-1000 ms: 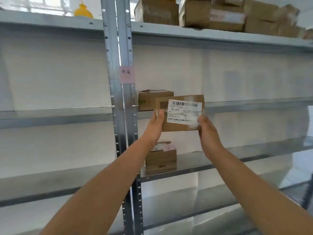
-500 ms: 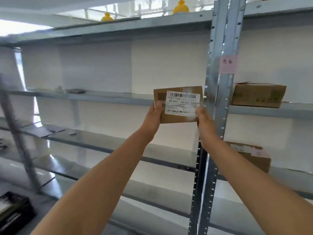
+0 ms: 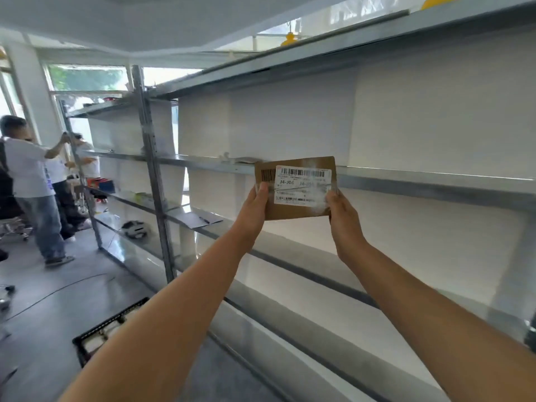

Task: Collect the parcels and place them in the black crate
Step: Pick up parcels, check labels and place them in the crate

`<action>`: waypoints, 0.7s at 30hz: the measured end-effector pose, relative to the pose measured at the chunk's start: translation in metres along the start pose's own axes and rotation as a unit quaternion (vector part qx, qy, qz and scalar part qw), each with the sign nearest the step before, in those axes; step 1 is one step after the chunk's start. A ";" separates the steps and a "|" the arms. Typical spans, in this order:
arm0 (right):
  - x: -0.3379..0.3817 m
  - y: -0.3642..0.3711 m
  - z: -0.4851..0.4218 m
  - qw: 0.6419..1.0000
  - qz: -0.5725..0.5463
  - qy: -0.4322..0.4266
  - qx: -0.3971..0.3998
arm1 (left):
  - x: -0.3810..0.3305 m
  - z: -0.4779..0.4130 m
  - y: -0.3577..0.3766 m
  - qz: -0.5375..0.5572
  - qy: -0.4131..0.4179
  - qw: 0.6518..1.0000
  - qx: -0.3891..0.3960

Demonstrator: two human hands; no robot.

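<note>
Fingers (image 3: 262, 188) of both hands still pinch the parcel (image 3: 295, 188); black crate (image 3: 95, 340) now nearer.

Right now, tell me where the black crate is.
In the head view the black crate sits on the floor at lower left, beside the base of the metal shelving, partly hidden behind the left forearm and well below the held parcel.
</note>
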State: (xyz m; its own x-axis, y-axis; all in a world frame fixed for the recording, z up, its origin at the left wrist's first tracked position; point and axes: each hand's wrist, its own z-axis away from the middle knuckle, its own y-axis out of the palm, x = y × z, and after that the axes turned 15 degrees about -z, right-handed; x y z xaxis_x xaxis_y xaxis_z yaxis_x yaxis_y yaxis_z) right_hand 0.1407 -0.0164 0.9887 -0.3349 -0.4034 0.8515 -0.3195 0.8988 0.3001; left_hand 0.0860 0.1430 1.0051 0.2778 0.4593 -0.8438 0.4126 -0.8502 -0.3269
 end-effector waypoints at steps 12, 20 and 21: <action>-0.125 0.188 -0.056 0.990 -0.053 0.062 0.111 | 0.117 -0.031 -0.174 -0.051 -0.075 0.988 -0.122; -0.198 0.307 -0.130 0.972 -0.113 0.085 0.186 | 0.175 -0.095 -0.270 -0.081 -0.099 0.966 -0.223; -0.206 0.322 -0.143 0.970 -0.116 0.086 0.196 | 0.181 -0.106 -0.282 -0.087 -0.105 0.963 -0.235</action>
State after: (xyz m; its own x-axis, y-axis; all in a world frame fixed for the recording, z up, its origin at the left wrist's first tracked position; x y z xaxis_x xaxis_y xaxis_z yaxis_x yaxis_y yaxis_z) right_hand 0.2332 0.3806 0.9714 -0.0715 -0.5226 0.8496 -0.6922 0.6393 0.3350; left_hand 0.1121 0.4927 0.9899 0.0088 0.4797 -0.8774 0.7970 -0.5333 -0.2836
